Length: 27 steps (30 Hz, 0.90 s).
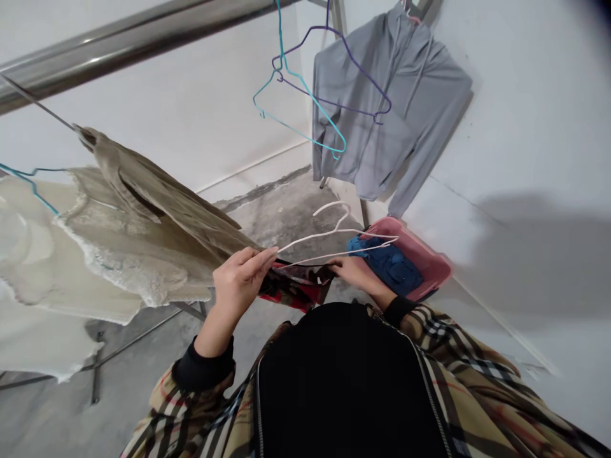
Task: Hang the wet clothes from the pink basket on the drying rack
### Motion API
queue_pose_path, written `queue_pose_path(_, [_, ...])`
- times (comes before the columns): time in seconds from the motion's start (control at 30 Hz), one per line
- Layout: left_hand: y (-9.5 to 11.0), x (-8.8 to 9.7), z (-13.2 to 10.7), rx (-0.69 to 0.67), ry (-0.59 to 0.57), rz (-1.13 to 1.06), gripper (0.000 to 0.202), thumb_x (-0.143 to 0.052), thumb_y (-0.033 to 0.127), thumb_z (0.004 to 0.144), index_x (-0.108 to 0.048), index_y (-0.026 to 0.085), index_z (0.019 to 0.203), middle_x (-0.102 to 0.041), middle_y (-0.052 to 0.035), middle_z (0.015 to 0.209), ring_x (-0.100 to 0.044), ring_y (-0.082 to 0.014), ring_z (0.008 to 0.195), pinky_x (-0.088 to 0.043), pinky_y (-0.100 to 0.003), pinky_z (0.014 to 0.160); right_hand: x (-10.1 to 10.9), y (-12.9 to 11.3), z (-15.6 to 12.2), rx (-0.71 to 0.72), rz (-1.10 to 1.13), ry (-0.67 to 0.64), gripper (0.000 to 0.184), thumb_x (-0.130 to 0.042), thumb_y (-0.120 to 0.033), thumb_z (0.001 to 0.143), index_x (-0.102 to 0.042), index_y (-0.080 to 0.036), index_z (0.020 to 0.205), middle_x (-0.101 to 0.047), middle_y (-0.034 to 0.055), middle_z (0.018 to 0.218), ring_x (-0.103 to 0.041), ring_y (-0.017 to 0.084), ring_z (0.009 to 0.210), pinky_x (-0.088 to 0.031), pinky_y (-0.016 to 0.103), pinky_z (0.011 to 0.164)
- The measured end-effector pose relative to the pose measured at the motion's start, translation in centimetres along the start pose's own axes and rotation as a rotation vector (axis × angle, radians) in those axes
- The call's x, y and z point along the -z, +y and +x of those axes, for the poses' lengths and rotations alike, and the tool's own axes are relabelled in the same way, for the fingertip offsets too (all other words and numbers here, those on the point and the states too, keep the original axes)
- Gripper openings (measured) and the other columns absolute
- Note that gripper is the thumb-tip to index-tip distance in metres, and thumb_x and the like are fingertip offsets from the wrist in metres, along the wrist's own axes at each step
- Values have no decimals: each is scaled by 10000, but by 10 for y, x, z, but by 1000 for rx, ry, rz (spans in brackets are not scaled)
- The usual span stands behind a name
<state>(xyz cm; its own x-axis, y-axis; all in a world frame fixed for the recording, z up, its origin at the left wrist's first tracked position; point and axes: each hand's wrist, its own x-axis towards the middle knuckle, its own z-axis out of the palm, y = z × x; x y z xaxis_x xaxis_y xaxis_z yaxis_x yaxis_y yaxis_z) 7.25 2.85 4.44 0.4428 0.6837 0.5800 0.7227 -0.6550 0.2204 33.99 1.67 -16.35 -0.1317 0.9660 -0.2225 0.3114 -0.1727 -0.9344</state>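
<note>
**White hanger (315, 236) floating sideways, patterned garment (291, 289) sagging right under it**

So the angle is what's mattering here, I reckon. The white hanger is running left to right across the front of the wearer, hook pointing up, and its far end is sitting over the near part of the pink basket (436, 264) from this view. The left hand (233, 283) is doing the holding: its fingers (261, 259) are pinching the hanger's left end. The patterned garment is hanging just below the bar, between the two hands, with its dark edge running roughly along the hanger. The right hand (356, 273) is the nearer one to that edge's right end, and its fingers look to be pinching the cloth, though the tips are partly hiding in the dark fabric. Whether any of it is looping over the hanger, I can't tell.

Headcount: one white hanger, one patterned garment, one pink basket holding blue cloth (394, 264) (can't count the pieces). Two bare hangers are dangling up top, one purple (327, 27), one turquoise (321, 107). One grey jacket (353, 146) is hanging by the wall, one olive garment (162, 197) is hanging left, and pale garments (28, 229) are overlapping too much for counting.
</note>
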Motion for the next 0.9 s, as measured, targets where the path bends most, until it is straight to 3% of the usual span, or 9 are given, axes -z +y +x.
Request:
queue_pose_path(0.2, [-29, -5, -23, 57, -60, -62, 220, -590, 330, 909, -746, 246, 1039, -664, 3, 715, -622, -84, 651, -449, -167, 600, 31, 4, -10, -96, 540, 136, 332, -637, -434, 739, -670, -159, 922, -725, 97, 894, -659, 194, 754, -532, 317, 689])
queue_pose_path(0.37, [-44, -8, -39, 72, -49, -73, 211, -602, 310, 900, -741, 239, 1042, -686, 0, 768, -639, -92, 678, -466, -172, 627, 50, -7, -15, -53, 703, 263, 316, -722, -446, 667, -649, -202, 854, -711, 51, 784, -644, 197, 694, -530, 328, 659])
queue_pose_path(0.5, [-51, -9, -47, 69, -27, -70, 221, -592, 297, 906, -734, 227, 1061, -669, -1, 740, -613, -86, 628, -450, -172, 597, 66, -16, -18, -53, 696, 376, 332, -759, -362, 596, -658, -174, 851, -699, 36, 736, -626, 168, 645, -517, 304, 652])
queue_pose_path(0.63, [-54, -12, -52, 51, -25, 69, 235, -573, 325, 915, -737, 249, 1065, -671, -3, 731, -616, -96, 640, -425, -177, 572, 81, -26, -19, -74, 674, 435, 354, -744, -307, 604, -678, -161, 919, -698, 22, 737, -622, 146, 619, -504, 288, 651])
queue_pose_path(0.77, [-53, -17, -56, -2, -49, 209, 233, -582, 328, 910, -739, 282, 1076, -682, -7, 725, -620, -106, 651, -413, -183, 577, 93, -42, -28, -15, 478, 448, 313, -694, -313, 665, -705, -156, 935, -718, 31, 806, -630, 141, 667, -499, 276, 676])
queue_pose_path(0.83, [-52, -19, -57, 11, -47, 212, 230, -584, 333, 908, -742, 284, 1068, -681, -9, 721, -621, -111, 654, -414, -185, 580, 100, -56, -39, 44, 284, 384, 289, -667, -329, 720, -724, -160, 948, -730, 48, 877, -643, 154, 732, -509, 289, 720])
queue_pose_path(0.9, [-52, -20, -57, 57, -48, 126, 233, -578, 335, 911, -739, 273, 1068, -677, -8, 725, -623, -111, 665, -428, -184, 595, 108, -72, -52, 131, 65, 195, 302, -664, -354, 764, -734, -173, 996, -731, 56, 927, -649, 167, 780, -520, 309, 755])
